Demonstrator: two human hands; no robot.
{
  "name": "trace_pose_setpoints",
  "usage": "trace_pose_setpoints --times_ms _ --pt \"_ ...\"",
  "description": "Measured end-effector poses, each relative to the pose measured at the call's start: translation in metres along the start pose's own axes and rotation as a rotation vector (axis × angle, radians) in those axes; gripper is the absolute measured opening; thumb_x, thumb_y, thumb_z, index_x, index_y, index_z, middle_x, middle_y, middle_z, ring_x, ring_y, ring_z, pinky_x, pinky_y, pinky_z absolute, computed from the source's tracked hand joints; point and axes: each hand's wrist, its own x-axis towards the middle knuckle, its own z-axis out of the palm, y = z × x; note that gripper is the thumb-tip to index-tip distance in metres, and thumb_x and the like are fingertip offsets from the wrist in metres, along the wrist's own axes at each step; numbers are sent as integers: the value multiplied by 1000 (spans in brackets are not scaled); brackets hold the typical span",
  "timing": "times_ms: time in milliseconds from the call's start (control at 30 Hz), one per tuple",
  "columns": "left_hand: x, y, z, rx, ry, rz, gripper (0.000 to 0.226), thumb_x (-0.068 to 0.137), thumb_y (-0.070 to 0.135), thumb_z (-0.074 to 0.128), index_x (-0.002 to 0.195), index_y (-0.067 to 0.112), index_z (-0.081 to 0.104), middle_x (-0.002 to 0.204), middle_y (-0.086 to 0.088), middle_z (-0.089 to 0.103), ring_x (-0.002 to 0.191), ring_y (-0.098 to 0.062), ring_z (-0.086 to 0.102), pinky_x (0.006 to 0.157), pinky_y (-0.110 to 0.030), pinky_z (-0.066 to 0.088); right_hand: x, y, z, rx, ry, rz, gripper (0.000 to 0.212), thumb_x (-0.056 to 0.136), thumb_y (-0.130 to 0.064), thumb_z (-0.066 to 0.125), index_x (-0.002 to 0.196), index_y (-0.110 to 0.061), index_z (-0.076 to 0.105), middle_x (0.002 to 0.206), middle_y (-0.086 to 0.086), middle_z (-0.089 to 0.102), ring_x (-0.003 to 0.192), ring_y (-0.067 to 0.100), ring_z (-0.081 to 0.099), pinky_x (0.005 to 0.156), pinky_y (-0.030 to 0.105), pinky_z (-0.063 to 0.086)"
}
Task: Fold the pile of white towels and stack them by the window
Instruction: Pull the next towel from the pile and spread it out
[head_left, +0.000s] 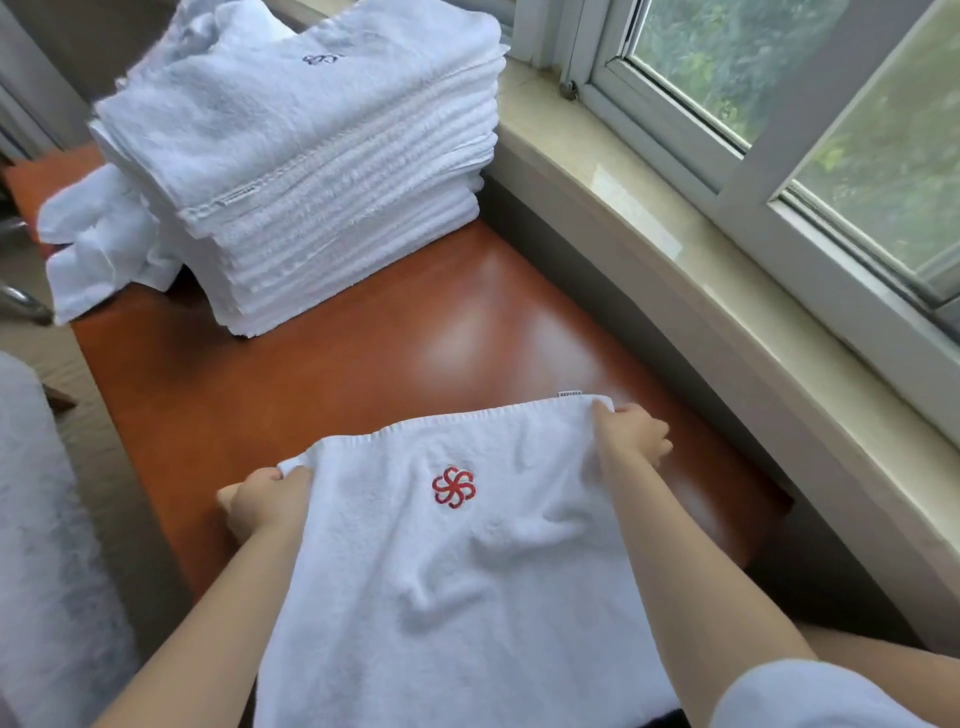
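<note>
I see left hand (262, 501) and right hand (631, 434) each pinching a far corner of the towel (452, 561), fingers curled tight, near side of the stack (311, 171).

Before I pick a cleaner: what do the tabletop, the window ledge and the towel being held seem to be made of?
Tabletop: likely wood or veneer under glossy reddish-brown lacquer; it mirrors the window light.
Window ledge: looks like polished pale stone, smooth with a soft sheen; could be imitation.
Towel: white terry cloth, probably cotton; nubby pile, hemmed edge, red embroidered emblem.
</note>
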Motion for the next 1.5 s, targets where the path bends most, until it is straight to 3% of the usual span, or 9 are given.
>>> trace_pose_setpoints --times_ms 167,400,500,667,867,1067,1200,1367,1500 --pt "7 0 -15 -72 -95 -132 44 83 37 67 116 8 67 117 -15 66 108 -40 59 97 -46 49 -5 -20 -9 109 -199 13 26 91 -27 58 74 -8 57 71 4 55 82 31 61 87 43 55" --pt "7 2 -37 -142 -164 -103 37 90 25 65 114 -4 64 114 -23 64 105 -41 60 85 -41 49 -21 -32 -14 66 -356 65 9 83 -14 57 75 -10 58 66 4 52 52 21 47 50 24 41" --pt "3 5 -42 -261 -202 -111 22 90 19 66 78 0 63 70 -18 58 62 -31 56 61 -33 45 -29 -31 -10 182 -388 134 20 88 -3 56 69 -9 52 62 3 44 51 14 37 40 18 30" --pt "-9 16 -53 -405 -152 -108 14 91 12 59 82 1 60 60 -7 52 48 -16 43 47 -23 33 -54 -23 -15 304 -134 -24 25 86 -14 54 61 -10 55 62 5 60 58 26 58 59 28 49" --pt "-25 26 -83 -629 141 163 38 93 17 51 57 10 43 57 -4 41 58 -21 38 62 -30 32 -72 -35 -54 331 147 -286 48 97 -22 49 52 -10 37 55 5 39 67 29 46 64 33 35" --pt "-54 65 -155 -893 341 442 34 99 28 51 119 4 66 115 -11 68 108 -21 61 89 -26 46 -111 -64 -118 473 239 -522 30 101 -27 44 81 -10 60 82 8 57 84 25 52 70 30 35" --pt "-76 74 -192 -1028 391 622 19 101 21 47 96 17 66 88 0 66 75 6 64 69 -10 46 -146 -64 -150 542 141 -471 29 98 -16 47 72 -4 52 69 7 48 67 23 44 64 26 32" --pt "-73 64 -215 -1053 347 702 29 96 32 48 70 25 58 65 -8 58 58 -19 59 67 -47 50 -190 -55 -169 975 203 -418 27 104 -20 42 100 -4 64 83 2 64 58 8 58 43 5 42" --pt "-86 56 -228 -1096 320 697 23 95 23 50 93 13 71 80 2 71 70 -7 69 72 -36 53 -216 -42 -182 961 449 -562 27 105 -23 39 95 -6 57 87 4 56 75 17 50 47 12 33"
